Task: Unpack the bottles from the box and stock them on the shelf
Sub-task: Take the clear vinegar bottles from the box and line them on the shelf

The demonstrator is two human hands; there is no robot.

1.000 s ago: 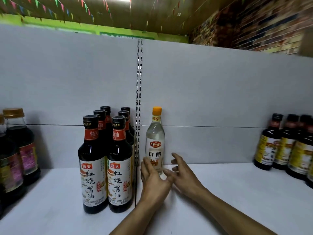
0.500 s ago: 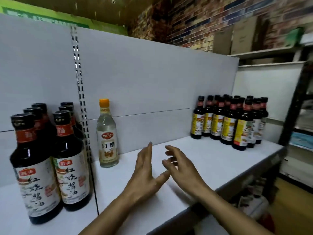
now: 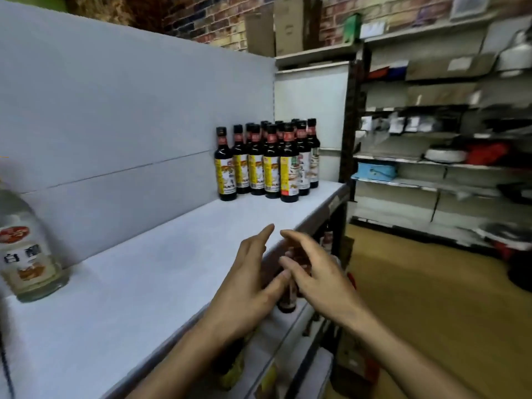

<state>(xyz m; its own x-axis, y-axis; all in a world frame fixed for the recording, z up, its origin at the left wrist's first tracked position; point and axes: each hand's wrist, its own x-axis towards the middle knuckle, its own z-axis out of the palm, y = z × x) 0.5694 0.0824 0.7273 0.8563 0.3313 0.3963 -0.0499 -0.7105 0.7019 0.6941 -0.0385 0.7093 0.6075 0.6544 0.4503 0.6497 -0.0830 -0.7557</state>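
Note:
A clear white-vinegar bottle (image 3: pixel 27 249) stands alone on the white shelf (image 3: pixel 138 283) at the far left, against the back panel. My left hand (image 3: pixel 247 286) and my right hand (image 3: pixel 316 277) hover side by side over the shelf's front edge, fingers loosely spread, holding nothing. Both hands are well to the right of the vinegar bottle. A cluster of several dark bottles with yellow labels (image 3: pixel 267 162) stands at the shelf's far right end. No box is in view.
Below the front edge, lower shelves (image 3: pixel 290 335) hold more dark bottles, partly hidden by my hands. To the right is a wooden floor (image 3: pixel 426 298) and a dark rack (image 3: pixel 437 162) of mixed goods. Cardboard boxes (image 3: pixel 288 24) sit above, by a brick wall.
The view has swung right, away from the soy sauce bottles. Both hands have let go of the vinegar bottle and drawn back to the shelf's front edge.

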